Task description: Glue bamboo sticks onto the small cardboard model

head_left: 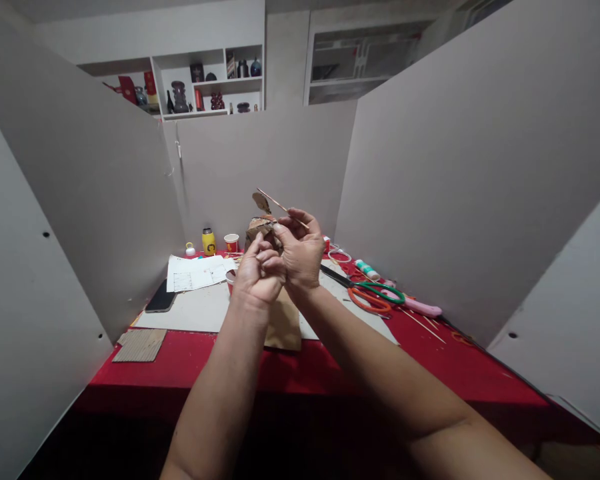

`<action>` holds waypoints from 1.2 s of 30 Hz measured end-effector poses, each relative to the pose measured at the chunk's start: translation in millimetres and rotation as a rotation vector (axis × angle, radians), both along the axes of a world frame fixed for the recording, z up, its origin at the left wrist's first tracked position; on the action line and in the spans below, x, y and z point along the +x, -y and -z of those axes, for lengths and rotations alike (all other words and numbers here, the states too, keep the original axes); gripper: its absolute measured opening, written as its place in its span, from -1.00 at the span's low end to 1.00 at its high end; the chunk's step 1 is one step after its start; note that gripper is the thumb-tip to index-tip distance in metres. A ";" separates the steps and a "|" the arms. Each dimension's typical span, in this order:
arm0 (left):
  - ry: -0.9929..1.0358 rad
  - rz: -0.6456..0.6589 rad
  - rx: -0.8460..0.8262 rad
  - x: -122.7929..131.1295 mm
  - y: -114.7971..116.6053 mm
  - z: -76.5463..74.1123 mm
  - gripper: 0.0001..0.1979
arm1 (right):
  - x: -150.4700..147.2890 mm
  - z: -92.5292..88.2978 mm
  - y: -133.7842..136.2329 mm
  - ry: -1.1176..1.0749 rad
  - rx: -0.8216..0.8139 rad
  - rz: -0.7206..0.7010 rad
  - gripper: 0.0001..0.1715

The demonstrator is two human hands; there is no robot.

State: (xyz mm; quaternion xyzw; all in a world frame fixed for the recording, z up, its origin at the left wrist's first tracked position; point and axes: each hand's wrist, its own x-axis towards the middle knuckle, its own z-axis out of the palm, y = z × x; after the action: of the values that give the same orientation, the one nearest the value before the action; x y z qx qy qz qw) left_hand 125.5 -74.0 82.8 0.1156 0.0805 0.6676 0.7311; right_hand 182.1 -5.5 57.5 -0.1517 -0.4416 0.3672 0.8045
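Both hands are raised together above the red table (330, 373). My left hand (257, 273) is closed around a small brown cardboard piece (258, 228) held upright. My right hand (300, 250) pinches a thin wooden stick (280, 205) that slants up to the left, with a small cardboard tab (261, 202) near its far end. The two hands touch each other, and the fingers hide most of the cardboard piece.
On the table lie orange and green scissors (375, 297), a pink-handled tool (420, 307), a glue tube (367, 269), a paper sheet (197, 272), a phone (161, 299), a corrugated cardboard scrap (141, 345), a yellow bottle (209, 241) and a paper cup (231, 242). Grey partition walls enclose three sides.
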 end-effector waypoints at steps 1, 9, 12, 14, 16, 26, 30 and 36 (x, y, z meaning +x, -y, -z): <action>-0.005 -0.015 0.003 -1.3 0.4 -0.8 -0.61 | -1.0 0.6 2.8 0.004 0.007 -0.001 -0.65; -0.084 -0.095 0.026 -8.3 3.5 -1.1 -0.61 | -5.3 1.1 15.4 0.031 0.050 -0.009 -0.67; -0.045 -0.098 0.023 -16.9 2.9 4.4 -0.60 | 3.8 2.1 21.3 0.013 0.102 0.029 -0.70; 0.003 -0.097 0.012 -25.4 2.0 9.8 -0.59 | 14.8 4.6 25.9 -0.017 0.125 0.068 -0.76; 0.046 -0.107 0.013 -35.3 1.3 14.9 -0.58 | 27.7 9.9 29.8 -0.037 0.148 0.119 -0.83; 0.082 -0.200 0.201 -96.5 3.5 19.5 -0.59 | 48.1 45.4 15.9 0.329 0.090 0.149 -0.75; -0.021 -0.263 0.291 -115.6 -6.7 23.9 -0.62 | 28.9 51.9 -9.2 0.508 0.062 0.055 -0.67; 0.035 -0.282 0.220 -122.4 -17.7 30.6 -0.61 | -4.7 69.7 -51.9 0.739 0.013 0.005 -0.75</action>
State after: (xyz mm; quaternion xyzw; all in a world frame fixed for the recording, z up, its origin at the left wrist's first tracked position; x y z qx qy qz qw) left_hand 3.1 -56.2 52.2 0.1709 0.0097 0.7704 0.6142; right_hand 177.4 46.4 -12.2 -0.2699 -0.7042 0.2829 0.5926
